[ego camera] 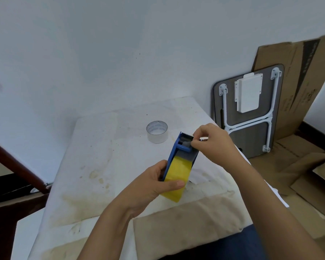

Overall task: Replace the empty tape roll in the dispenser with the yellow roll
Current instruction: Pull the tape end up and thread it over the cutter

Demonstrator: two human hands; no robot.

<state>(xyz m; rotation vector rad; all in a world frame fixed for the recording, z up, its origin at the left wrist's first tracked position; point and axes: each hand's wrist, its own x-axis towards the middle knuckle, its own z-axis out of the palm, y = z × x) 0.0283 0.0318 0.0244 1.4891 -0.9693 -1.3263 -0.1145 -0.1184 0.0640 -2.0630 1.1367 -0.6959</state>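
Note:
The blue tape dispenser [174,153] is held above the table with the yellow roll [177,177] seated inside it. My left hand [154,184] grips the dispenser's near end, thumb pressed on the yellow roll. My right hand [212,141] pinches at the grey roller just behind the toothed blade at the dispenser's far end; whether tape lies between those fingertips I cannot tell. The empty roll [157,131], a white core with almost no tape, stands on the table beyond the dispenser.
The table wears a stained white cover [94,156], with a folded beige cloth [186,228] at its near edge. A folded lap table [250,109] and flat cardboard [298,76] lean on the wall at the right. A dark wooden rail [17,166] runs at the left.

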